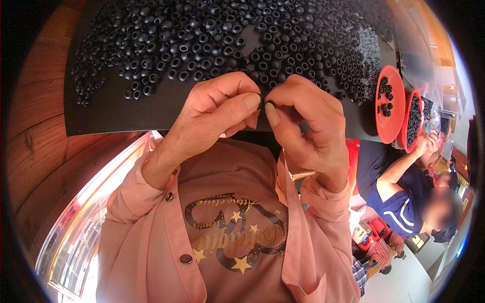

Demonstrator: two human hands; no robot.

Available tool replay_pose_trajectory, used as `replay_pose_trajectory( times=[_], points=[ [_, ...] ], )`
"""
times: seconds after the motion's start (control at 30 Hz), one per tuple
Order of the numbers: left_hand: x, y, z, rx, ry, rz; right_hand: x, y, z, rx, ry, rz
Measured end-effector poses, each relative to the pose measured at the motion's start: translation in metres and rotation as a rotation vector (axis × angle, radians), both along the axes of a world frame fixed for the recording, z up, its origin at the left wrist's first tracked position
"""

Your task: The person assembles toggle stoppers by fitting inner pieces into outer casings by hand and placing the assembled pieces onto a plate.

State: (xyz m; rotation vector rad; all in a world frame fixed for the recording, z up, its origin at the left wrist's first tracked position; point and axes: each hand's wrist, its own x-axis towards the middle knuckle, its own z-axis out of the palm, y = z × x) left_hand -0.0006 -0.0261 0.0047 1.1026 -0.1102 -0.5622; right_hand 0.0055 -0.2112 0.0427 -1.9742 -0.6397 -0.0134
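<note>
My left hand point(217, 108) and my right hand point(310, 121) meet over the near edge of the dark table, fingertips almost touching. Between the thumb and forefinger of my right hand is a small black part point(270, 103), mostly covered by the fingers. The left thumb and forefinger are pinched together beside it; whatever they hold is too small and hidden to name. Just beyond my hands spreads a thick layer of small black ring-shaped parts point(204, 63), rounded and with a hole in each.
The dark tabletop point(116, 118) shows bare along its near edge. To the right, a red tray point(389, 129) holds several black parts, and a second red tray point(405, 141) is fuller. A co-worker point(399, 202) sits at the right, hands near clear plastic bags.
</note>
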Motion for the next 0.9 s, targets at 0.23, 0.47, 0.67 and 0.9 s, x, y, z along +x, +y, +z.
replay_pose_trajectory(
  times=[0.23, 0.47, 0.67, 0.9],
  points=[
    [0.001, 0.003, -0.001, 0.02, -0.017, -0.001, -0.003, 0.002, 0.002, 0.025, 0.037, -0.07],
    [-0.001, 0.003, -0.003, -0.028, -0.003, 0.023, -0.007, 0.009, -0.013, 0.112, -0.054, -0.094],
    [-0.002, 0.003, -0.004, -0.045, 0.007, 0.06, -0.008, 0.01, -0.016, 0.129, -0.079, -0.115],
    [-0.003, 0.002, -0.004, -0.031, -0.015, 0.079, -0.008, 0.014, -0.015, 0.183, -0.099, -0.128]
  ],
)
